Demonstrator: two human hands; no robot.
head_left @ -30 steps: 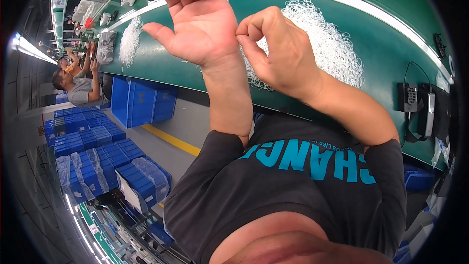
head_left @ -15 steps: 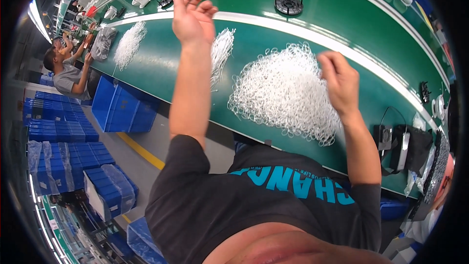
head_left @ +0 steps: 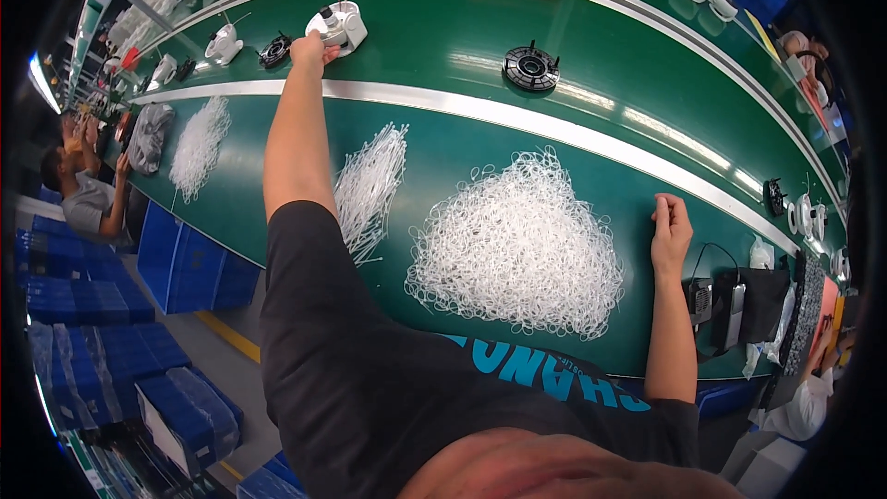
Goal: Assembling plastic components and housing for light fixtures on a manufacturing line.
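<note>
A single head-worn fisheye looks steeply down over the person's chest onto the nearby green workbench [head_left: 573, 83].

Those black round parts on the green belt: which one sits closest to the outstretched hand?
The black round part just left of the left hand; the other black round part lies much farther right.

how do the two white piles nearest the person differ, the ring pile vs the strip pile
The ring pile is made of small loops; the strip pile is made of long thin straight pieces. The ring pile is broad and roughly triangular, the strip pile narrow and stretched out. The ring pile lies near the right hand, the strip pile beside the left forearm. Both are white and lie loose on the green table.
</note>
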